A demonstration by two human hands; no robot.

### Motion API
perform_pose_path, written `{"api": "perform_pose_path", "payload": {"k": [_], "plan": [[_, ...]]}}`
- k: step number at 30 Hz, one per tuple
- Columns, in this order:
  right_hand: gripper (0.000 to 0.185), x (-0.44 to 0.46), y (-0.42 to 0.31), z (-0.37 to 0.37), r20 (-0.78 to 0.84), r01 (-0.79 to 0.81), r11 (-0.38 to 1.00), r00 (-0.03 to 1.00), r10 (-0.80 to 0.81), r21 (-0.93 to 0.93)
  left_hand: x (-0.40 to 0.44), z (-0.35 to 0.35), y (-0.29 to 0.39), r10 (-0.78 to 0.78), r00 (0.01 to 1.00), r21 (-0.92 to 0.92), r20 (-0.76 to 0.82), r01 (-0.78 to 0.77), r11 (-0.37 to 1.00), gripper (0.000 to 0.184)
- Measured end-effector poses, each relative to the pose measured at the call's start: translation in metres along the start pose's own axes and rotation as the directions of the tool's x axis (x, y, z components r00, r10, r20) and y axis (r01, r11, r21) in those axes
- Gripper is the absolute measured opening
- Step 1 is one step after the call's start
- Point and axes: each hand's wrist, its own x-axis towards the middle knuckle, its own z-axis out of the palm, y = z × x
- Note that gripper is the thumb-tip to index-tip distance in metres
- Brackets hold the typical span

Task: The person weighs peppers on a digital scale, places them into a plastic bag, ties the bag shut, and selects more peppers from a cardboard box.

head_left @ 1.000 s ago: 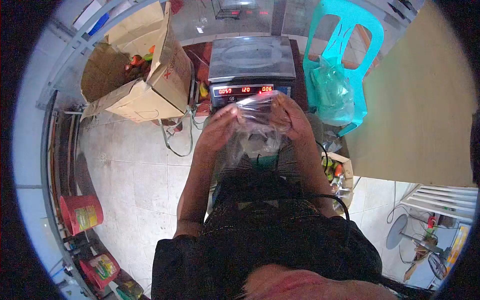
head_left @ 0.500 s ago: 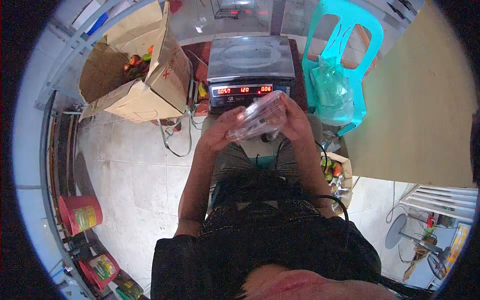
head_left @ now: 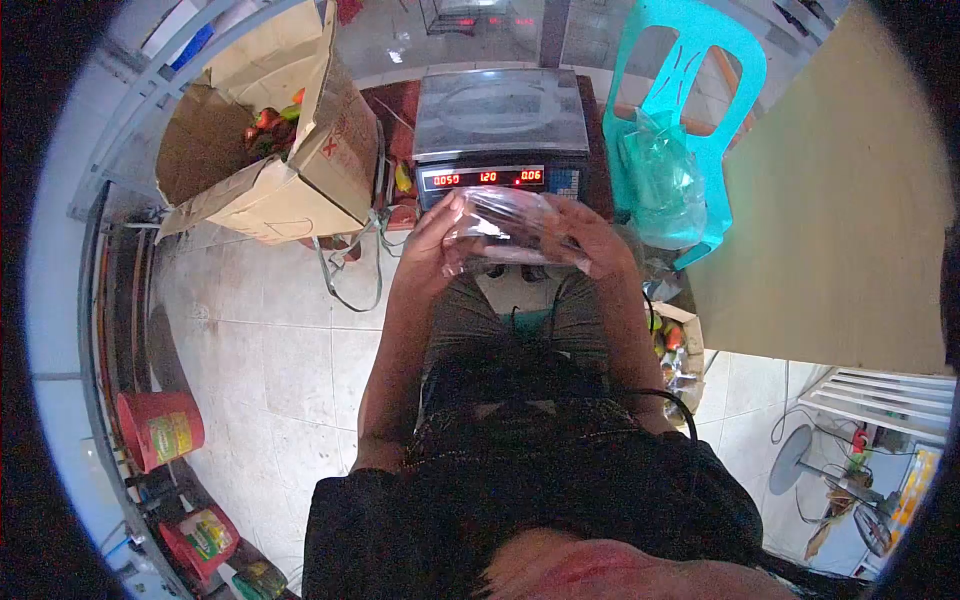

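A clear, shiny plastic bag (head_left: 505, 215) stretches between my two hands, above my lap and just in front of a digital scale (head_left: 500, 110). My left hand (head_left: 428, 245) grips the bag's left end, thumb on top. At the other end, my right hand (head_left: 603, 245) has its fingers closed on the plastic. Whether anything is inside the bag, I cannot tell through the glare. The scale's red display (head_left: 485, 179) is lit, and its flat metal plate bears nothing.
To the left stands an open cardboard box (head_left: 320, 185) with red and green peppers (head_left: 268, 128). A turquoise chair (head_left: 700, 85) holds plastic bags (head_left: 662, 190). A tan board (head_left: 830, 220) fills the right side. Near my right leg sits a smaller box of peppers (head_left: 672, 340). A red bucket (head_left: 160, 430) stands lower left.
The bag has turned from slanted to nearly level and sits slightly lower. My hands have moved a little farther apart, spreading it between them. The scale's reading looks the same.
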Motion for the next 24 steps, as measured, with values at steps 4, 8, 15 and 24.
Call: {"api": "perform_pose_path", "payload": {"k": [4,8,15,24], "plan": [[0.028,0.001,-0.004,-0.004,-0.056,0.086,0.978,0.996,-0.076,0.193,-0.004,0.008,-0.003,-0.027,0.997,0.029,-0.069,0.029,0.999,0.016],[0.034,0.008,0.003,-0.010,-0.065,0.080,0.978,0.996,-0.069,0.192,-0.004,0.020,0.002,-0.005,0.994,0.009,-0.112,0.006,1.000,0.015],[0.030,-0.011,-0.022,-0.005,-0.023,0.091,0.967,0.995,-0.100,-0.238,0.003,-0.014,0.008,0.040,0.999,0.407,0.000,-0.037,0.913,0.024],[0.037,-0.024,-0.061,0.063,0.186,0.173,-0.359,0.982,-0.003,-0.917,-0.026,0.034,0.066,0.049,0.811,0.770,0.582,-0.532,-0.353,0.026]]}}
